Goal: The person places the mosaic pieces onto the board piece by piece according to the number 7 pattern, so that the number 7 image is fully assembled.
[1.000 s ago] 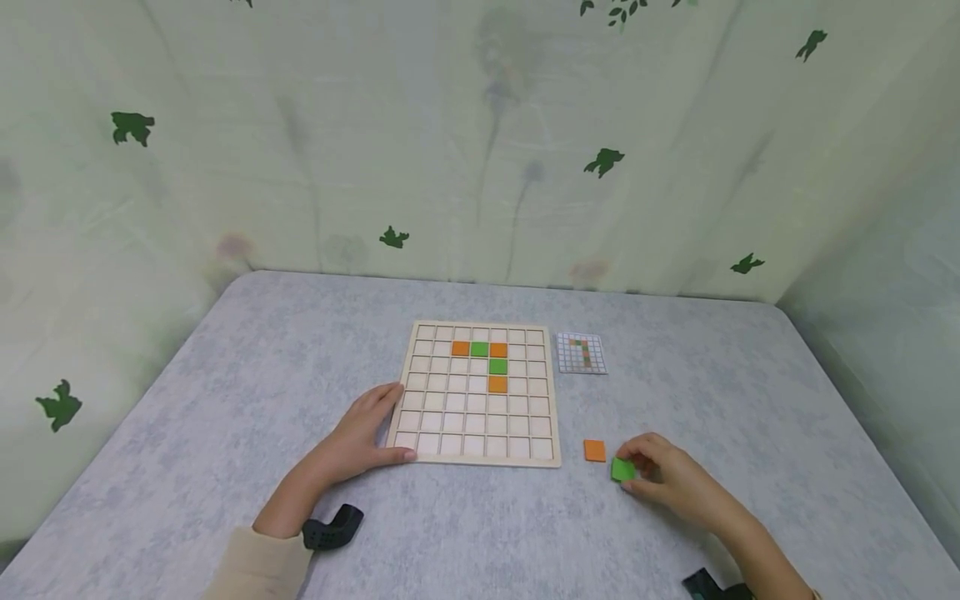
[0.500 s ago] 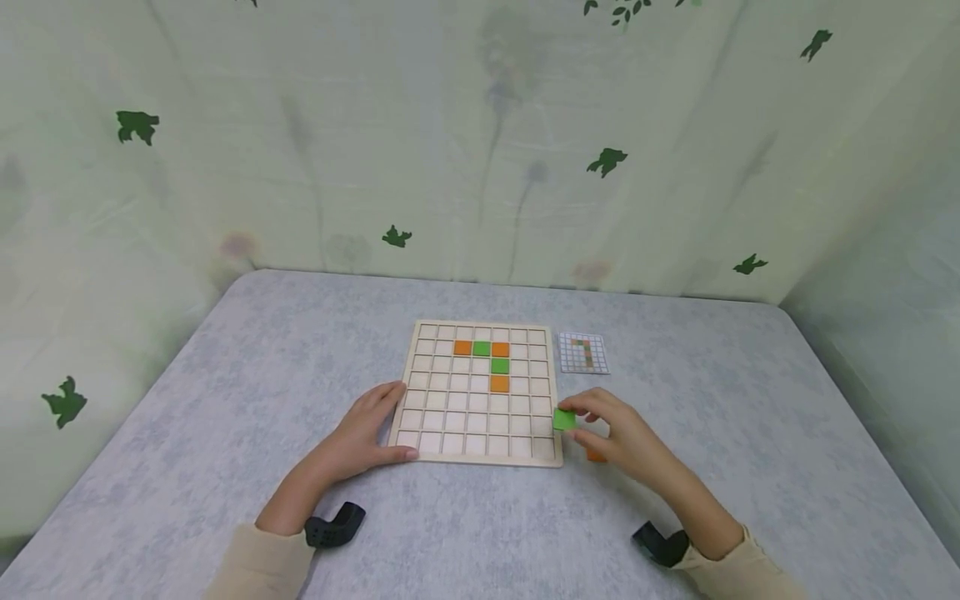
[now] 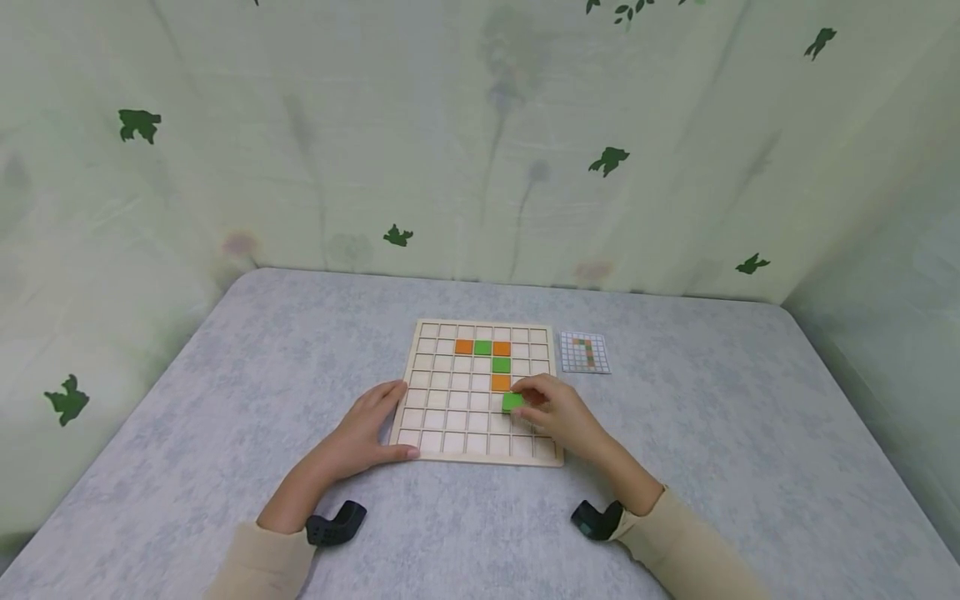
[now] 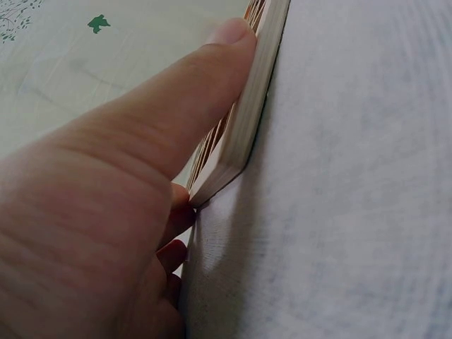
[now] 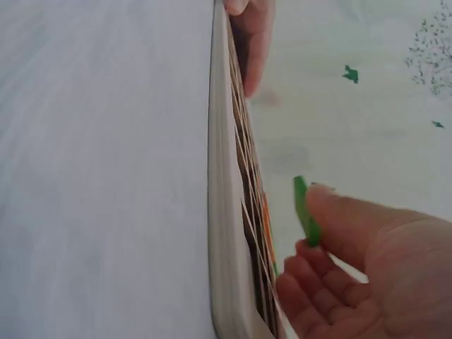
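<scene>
A wooden grid board [image 3: 457,418] lies on the table, with orange and green square tiles set in some cells, such as an orange tile [image 3: 500,382] at the lower end of the pattern. My left hand [image 3: 366,429] holds the board's near left corner, its thumb [image 4: 212,67] on the front rim and its fingers along the left side. A green tile [image 3: 512,403] is pinched between thumb and fingers of my right hand [image 3: 558,415], over the board just below that orange tile. In the right wrist view the pinched tile [image 5: 305,212] is tilted above the board.
A small printed pattern card [image 3: 585,353] lies right of the board. The loose orange tile seen earlier is hidden by my right hand or forearm. Black wrist devices [image 3: 336,524] are on both wrists. A patterned curtain [image 3: 315,150] hangs behind the table [image 3: 300,308].
My right hand has carried the green tile from the table at right, leftward over the board. The left hand has stayed on the board's corner.
</scene>
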The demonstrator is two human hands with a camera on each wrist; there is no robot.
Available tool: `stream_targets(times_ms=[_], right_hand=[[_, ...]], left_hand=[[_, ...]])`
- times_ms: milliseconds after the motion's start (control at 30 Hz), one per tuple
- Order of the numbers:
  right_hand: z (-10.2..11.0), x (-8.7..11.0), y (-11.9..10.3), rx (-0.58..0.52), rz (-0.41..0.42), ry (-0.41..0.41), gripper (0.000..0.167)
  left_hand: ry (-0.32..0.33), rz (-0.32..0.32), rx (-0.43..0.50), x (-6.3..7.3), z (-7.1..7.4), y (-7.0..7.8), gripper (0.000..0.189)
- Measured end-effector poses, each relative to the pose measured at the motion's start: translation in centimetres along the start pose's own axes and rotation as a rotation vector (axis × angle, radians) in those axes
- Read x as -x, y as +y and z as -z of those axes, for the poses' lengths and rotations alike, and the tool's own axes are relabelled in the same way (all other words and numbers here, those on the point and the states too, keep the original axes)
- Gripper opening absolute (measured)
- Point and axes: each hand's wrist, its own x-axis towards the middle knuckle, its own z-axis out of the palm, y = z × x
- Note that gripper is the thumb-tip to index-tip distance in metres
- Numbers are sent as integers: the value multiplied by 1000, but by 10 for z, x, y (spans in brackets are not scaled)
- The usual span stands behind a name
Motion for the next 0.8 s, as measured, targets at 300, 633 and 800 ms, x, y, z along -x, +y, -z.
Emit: stream_targets(times_ms=[300,633,800], right_hand=[[-15,-12,6,50,-18,13,24],[-12,-13,-2,75,-57,-53,30],[2,-10,-10,43,-64,-65,40]], left_hand=[[0,-6,4,0,1,0,103],[-2,2,4,0,1,-1,104],[-3,-5,11,0,0,-1,104]])
